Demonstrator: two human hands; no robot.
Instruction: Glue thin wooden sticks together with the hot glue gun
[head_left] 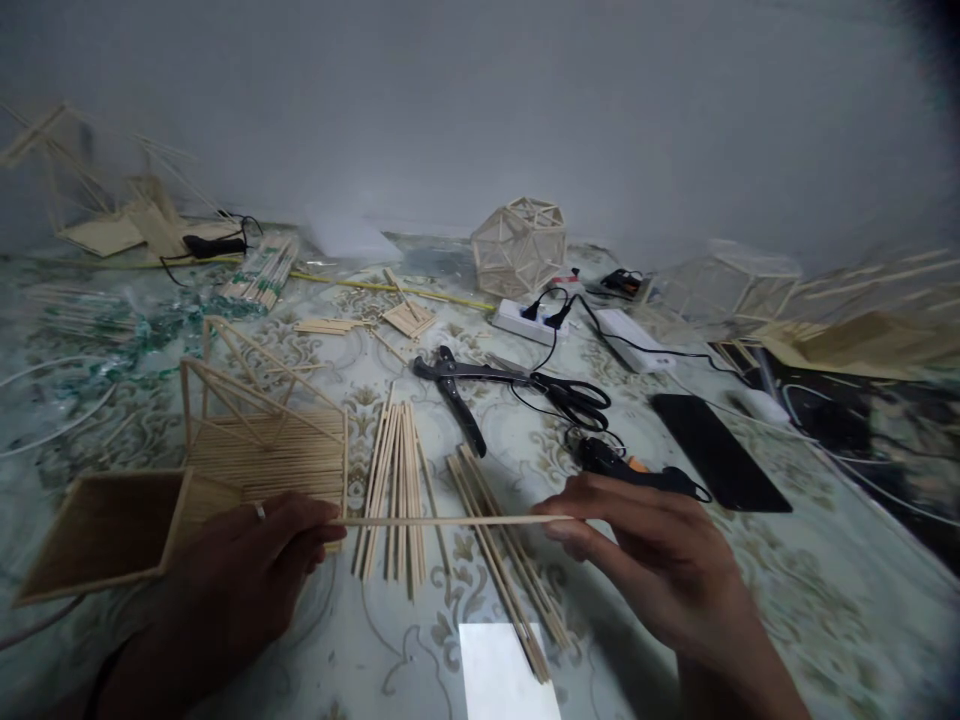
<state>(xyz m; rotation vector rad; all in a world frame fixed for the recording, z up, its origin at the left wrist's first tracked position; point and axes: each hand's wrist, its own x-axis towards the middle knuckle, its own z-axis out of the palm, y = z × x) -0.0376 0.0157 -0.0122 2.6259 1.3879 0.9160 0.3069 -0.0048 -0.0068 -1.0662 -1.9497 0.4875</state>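
A thin wooden stick (450, 520) is stretched level between my two hands, above the patterned tablecloth. My left hand (255, 560) pinches its left end, close to a small stick-built frame with a slatted panel (270, 455). At the other end, the fingertips of my right hand (645, 550) are closed on the stick. Below it lie a fanned pile of loose sticks (394, 480) and a second, narrower group of sticks (510, 550). The lower end of that group rests over a white paper sheet (502, 665).
Beyond my hands lie black-handled scissors (574, 395), a dark plier-like cutter (457, 395), a glue gun (637, 470) and a black phone (720, 450). A power strip (532, 322) with cords stands near a stick polyhedron (521, 250). An open wooden box (112, 525) sits left.
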